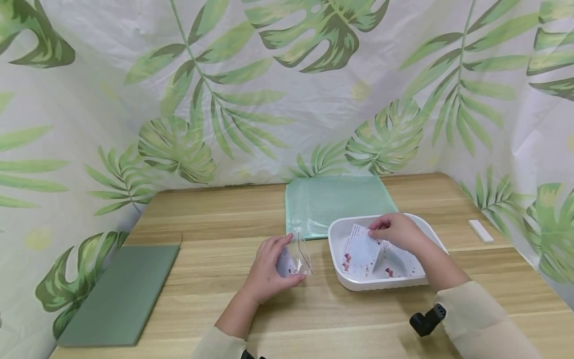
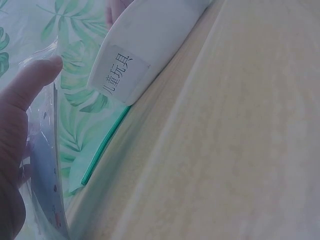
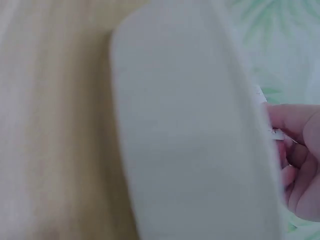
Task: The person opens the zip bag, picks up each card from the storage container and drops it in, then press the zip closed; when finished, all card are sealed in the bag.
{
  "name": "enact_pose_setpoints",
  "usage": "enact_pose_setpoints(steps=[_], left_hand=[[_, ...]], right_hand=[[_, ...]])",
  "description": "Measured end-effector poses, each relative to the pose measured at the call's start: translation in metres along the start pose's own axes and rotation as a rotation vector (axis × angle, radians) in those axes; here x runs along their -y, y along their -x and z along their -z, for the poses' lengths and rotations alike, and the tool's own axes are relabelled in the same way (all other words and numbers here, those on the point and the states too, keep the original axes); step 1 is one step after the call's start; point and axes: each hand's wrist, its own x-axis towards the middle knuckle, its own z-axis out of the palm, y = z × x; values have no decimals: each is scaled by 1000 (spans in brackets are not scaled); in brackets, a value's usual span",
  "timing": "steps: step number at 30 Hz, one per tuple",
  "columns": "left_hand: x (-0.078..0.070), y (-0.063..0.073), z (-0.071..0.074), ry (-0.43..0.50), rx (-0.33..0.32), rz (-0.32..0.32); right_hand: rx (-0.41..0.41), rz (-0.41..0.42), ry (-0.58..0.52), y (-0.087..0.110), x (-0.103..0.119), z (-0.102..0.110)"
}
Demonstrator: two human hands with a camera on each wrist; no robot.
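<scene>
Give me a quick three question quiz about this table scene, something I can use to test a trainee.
1. True or false: the right hand pinches a white card over the white tray.
2. What does the left hand hold? A) a clear plastic bag B) the green board C) the small white block
3. Fill in: the green mesh mat lies on the table just ______ the tray.

Key:
1. True.
2. A: it grips the clear plastic bag, which stands on the wooden table. The green board lies far to its left, and the small white block lies to the right of the tray.
3. Behind.
</scene>
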Motion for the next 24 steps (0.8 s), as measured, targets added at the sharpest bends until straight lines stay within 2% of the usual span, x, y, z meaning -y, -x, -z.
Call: enact_pose_setpoints(steps=[7,11,15,19,24], left_hand=[[0,-1,0,-5,0,2],[1,0,0,-7,1,10],[1,0,-1,-9,1,12],[0,-1,-2,-17,2,13],[0,-2,-3,-21,0,17]], right_hand=[[-88,27,-218,19,4,12],[-141,64,-357,29,3,9],[-190,137,-460,34,5,0],[-209,177,-509,37,14,-14],[-229,162,-507,40,26,-28]])
